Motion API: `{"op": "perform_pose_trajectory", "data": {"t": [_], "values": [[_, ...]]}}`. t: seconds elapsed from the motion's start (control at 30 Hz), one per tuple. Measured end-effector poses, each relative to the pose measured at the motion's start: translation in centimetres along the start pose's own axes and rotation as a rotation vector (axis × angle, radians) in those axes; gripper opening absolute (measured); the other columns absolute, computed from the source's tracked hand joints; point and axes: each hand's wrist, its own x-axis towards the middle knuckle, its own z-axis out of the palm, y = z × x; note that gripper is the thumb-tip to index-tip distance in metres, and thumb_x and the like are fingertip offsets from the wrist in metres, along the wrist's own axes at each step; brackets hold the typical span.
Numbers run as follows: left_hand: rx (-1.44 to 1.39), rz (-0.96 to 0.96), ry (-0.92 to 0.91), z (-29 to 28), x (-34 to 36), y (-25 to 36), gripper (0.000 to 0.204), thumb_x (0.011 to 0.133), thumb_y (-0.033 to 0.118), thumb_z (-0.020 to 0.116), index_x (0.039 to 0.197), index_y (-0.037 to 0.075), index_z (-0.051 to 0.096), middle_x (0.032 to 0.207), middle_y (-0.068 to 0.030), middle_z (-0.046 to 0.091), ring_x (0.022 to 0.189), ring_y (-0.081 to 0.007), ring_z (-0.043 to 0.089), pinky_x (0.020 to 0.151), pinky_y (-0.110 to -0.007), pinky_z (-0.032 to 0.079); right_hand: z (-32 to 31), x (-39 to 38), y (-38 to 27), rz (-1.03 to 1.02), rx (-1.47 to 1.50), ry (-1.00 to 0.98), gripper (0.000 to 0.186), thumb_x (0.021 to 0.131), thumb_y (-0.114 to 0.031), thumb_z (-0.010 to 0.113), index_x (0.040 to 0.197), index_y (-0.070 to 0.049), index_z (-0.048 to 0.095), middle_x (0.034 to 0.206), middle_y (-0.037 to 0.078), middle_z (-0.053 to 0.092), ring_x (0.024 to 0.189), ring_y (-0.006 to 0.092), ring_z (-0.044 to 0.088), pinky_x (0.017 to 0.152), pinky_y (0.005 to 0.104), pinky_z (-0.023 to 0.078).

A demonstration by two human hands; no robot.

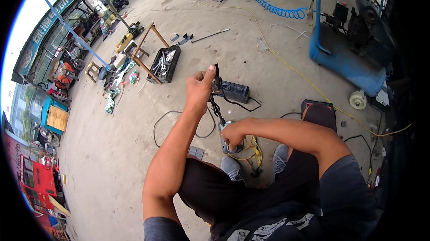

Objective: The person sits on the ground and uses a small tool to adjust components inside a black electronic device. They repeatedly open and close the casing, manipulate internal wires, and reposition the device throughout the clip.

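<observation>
My left hand is raised, closed with the thumb on top. Between its fingers is a thin black cable, and a bunched length of it hangs below. Lower down, my right hand reaches across with bent fingers to a small grey box-shaped device on the ground. The hand covers much of that device, so its front is partly hidden. Beyond the hands lies an oblong black battery-like block, with a black lead looping beside it. Yellow wires with dark ends lie next to the device, near my shoes.
A black crate of metal tools stands ahead left by a wooden frame. At right is a blue air compressor tank; a coiled blue hose and yellow hose cross the concrete. A grey tile-like piece lies near my knee.
</observation>
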Motion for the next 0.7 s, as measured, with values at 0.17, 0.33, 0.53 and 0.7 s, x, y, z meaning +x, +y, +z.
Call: {"op": "perform_pose_trajectory", "data": {"t": [0.17,0.33,0.53,0.7], "values": [[0.053,0.040,0.007,-1.1,-0.2,-0.1,0.048,0.088,0.044,0.071,0.071,0.000,0.061,0.059,0.0002,0.050,0.052,-0.0086,0.042,0.048,-0.026,0.034,-7.3,-11.9,0.0,0.069,0.243,0.147,0.029,0.083,-0.026,0.072,0.090,0.002,0.068,0.072,0.006,0.065,0.061,0.0137,0.061,0.052,0.0292,0.049],[0.036,0.036,-0.034,0.6,-0.6,0.0,0.051,0.087,0.046,0.071,0.072,-0.001,0.061,0.061,-0.0004,0.052,0.054,-0.0086,0.043,0.049,-0.026,0.036,-8.1,-15.3,2.9,-0.121,0.793,0.851,0.030,0.084,-0.023,0.073,0.096,0.003,0.067,0.075,0.006,0.064,0.063,0.0109,0.059,0.051,0.0258,0.047],[0.137,0.049,-0.039,1.6,-0.5,0.2,0.055,0.087,0.050,0.070,0.076,-0.003,0.064,0.066,-0.0024,0.056,0.058,-0.0086,0.046,0.050,-0.026,0.036,-7.5,-13.5,1.7,-0.205,0.846,1.035,0.038,0.081,-0.024,0.076,0.101,0.006,0.063,0.078,0.009,0.067,0.064,0.0124,0.061,0.055,0.0262,0.048],[0.174,0.082,-0.048,2.4,-0.6,0.0,0.056,0.087,0.052,0.068,0.075,-0.003,0.064,0.066,-0.0020,0.055,0.059,-0.0083,0.046,0.050,-0.026,0.036,-7.0,-12.6,2.5,-0.281,0.873,1.084,0.038,0.079,-0.021,0.077,0.099,0.008,0.062,0.081,0.012,0.069,0.066,0.0148,0.062,0.058,0.0276,0.050]]}}
